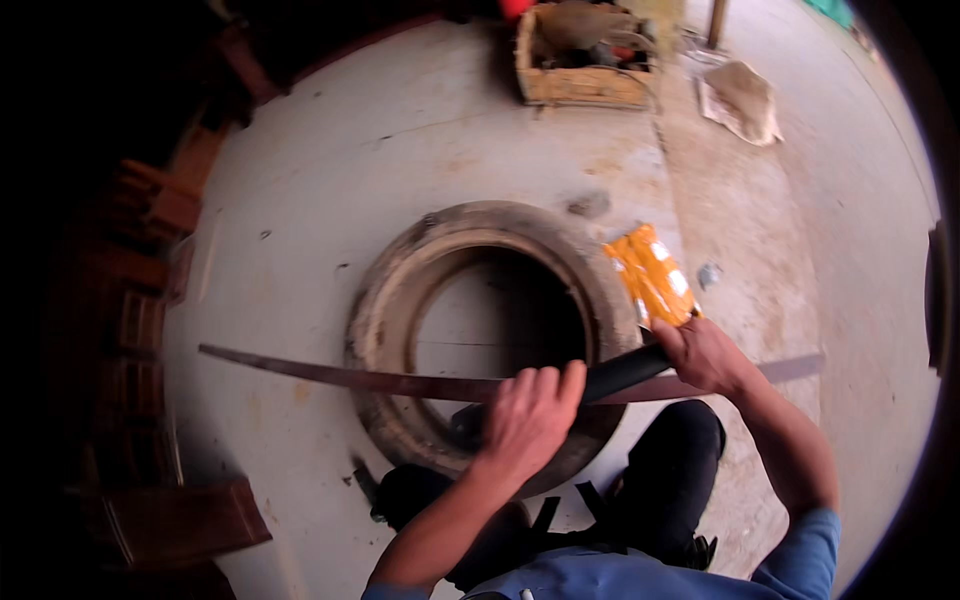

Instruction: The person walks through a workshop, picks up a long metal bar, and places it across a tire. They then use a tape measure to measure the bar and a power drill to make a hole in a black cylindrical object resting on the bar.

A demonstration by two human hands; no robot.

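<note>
A worn tyre (pixel 385 290) lies flat on the floor in front of my knees. Across its near side runs a long, thin dark-brown wooden strip (pixel 330 374), with both ends reaching past the tyre. Over the strip is a black, tube-shaped tool (pixel 625 371), slanting up toward the right; its exact kind is unclear. My left hand (pixel 535 410) is closed round its lower left part, above the strip. At the upper right end my right hand (pixel 705 352) grips it, fingers partly hidden. Just beyond that hand lies an orange-yellow plastic package (pixel 652 272).
A wooden crate (pixel 585 88) filled with assorted items stands at the far side, with a crumpled sack (pixel 740 100) to its right. Dark wooden furniture pieces (pixel 140 385) line the left. A brown panel (pixel 185 522) sits at lower left.
</note>
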